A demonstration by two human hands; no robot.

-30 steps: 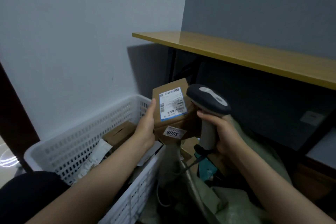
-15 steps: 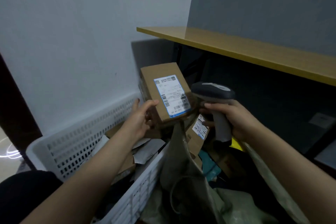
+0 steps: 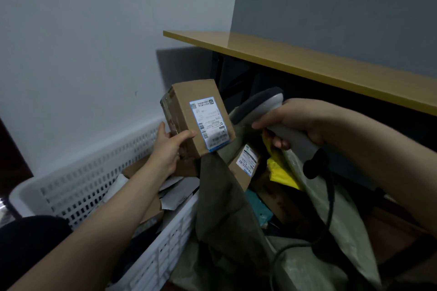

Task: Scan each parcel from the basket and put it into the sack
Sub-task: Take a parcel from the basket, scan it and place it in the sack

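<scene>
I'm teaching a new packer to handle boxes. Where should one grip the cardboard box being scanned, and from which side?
Grip the cardboard box at its lower left corner, coming from below and the left, as the left hand does: thumb on the front, fingers on the taped side. The box stands tilted with its label facing the scanner in the right hand, so that grip leaves the barcode uncovered.

Head camera looks forward and down, close over the basket (image 3: 99,179).
</scene>
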